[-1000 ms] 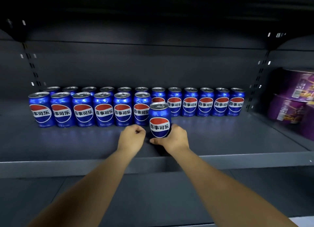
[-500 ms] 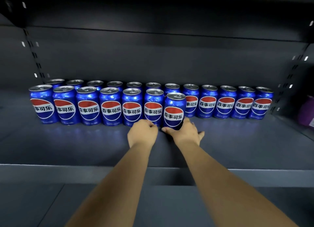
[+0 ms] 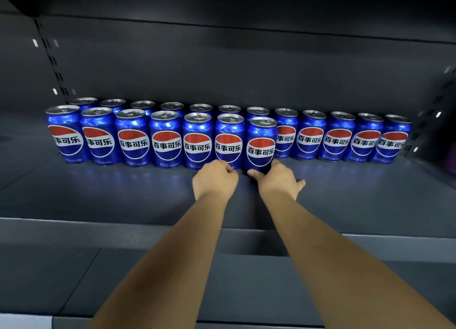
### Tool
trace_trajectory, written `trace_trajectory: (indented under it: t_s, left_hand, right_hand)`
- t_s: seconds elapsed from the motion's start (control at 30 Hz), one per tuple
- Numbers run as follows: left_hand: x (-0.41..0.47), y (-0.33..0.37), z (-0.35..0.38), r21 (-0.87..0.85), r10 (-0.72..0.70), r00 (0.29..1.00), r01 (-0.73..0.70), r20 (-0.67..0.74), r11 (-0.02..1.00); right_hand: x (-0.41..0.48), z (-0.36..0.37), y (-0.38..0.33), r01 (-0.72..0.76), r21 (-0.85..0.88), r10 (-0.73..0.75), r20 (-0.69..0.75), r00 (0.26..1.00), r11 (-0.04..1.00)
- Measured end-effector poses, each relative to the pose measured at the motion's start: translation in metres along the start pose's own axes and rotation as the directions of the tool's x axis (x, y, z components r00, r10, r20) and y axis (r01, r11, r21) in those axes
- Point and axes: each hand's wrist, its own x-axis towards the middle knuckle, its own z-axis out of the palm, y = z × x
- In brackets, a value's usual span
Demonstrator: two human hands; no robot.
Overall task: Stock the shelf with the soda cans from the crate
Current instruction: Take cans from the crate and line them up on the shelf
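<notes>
Blue soda cans with a red, white and blue logo stand in two rows on the dark grey shelf (image 3: 98,195). The back row (image 3: 338,138) spans the shelf; the front row (image 3: 134,138) covers its left part. My right hand (image 3: 278,182) grips the base of the rightmost front-row can (image 3: 260,143), thumb on its left side, little finger stretched out to the right. That can stands upright on the shelf beside its neighbour. My left hand (image 3: 214,180) is curled in a fist holding nothing, knuckles at the base of the neighbouring can (image 3: 229,141). The crate is out of view.
Bare shelf floor lies in front of the right-hand cans of the back row (image 3: 357,180). The shelf's front lip (image 3: 74,232) runs across below my forearms. Slotted uprights (image 3: 51,57) stand at both ends; a purple item (image 3: 452,161) shows at the far right edge.
My right hand slid the can back from the front of the shelf into the front row, beside the sixth can. My left fist followed alongside. The view shifted closer and to the left.
</notes>
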Motion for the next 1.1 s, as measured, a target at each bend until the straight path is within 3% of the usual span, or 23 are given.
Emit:
trace_trajectory:
  t_s: [0.47, 0.67, 0.8, 1.1]
  left_hand:
    - [-0.003, 0.002, -0.002, 0.014, 0.017, 1.0, -0.017, 0.013, 1.0]
    - [-0.033, 0.005, -0.023, -0.122, 0.051, 0.991, -0.036, 0.122, 0.992]
    - [-0.064, -0.002, -0.04, -0.11, 0.119, 0.983, -0.104, 0.137, 0.988]
    - [-0.126, -0.018, -0.08, -0.056, 0.226, 0.972, -0.223, 0.067, 0.973]
  right_hand:
    - [-0.005, -0.001, -0.008, 0.018, -0.162, -0.007, 0.068, 0.998, 0.987]
    - [-0.041, -0.022, -0.005, 0.199, -0.339, -0.173, 0.105, 0.979, 0.92]
    - [-0.067, -0.039, -0.003, 0.39, -0.471, -0.34, 0.191, 0.921, 0.791]
    - [-0.148, -0.062, -0.008, 0.48, -0.467, -0.413, 0.244, 0.877, 0.743]
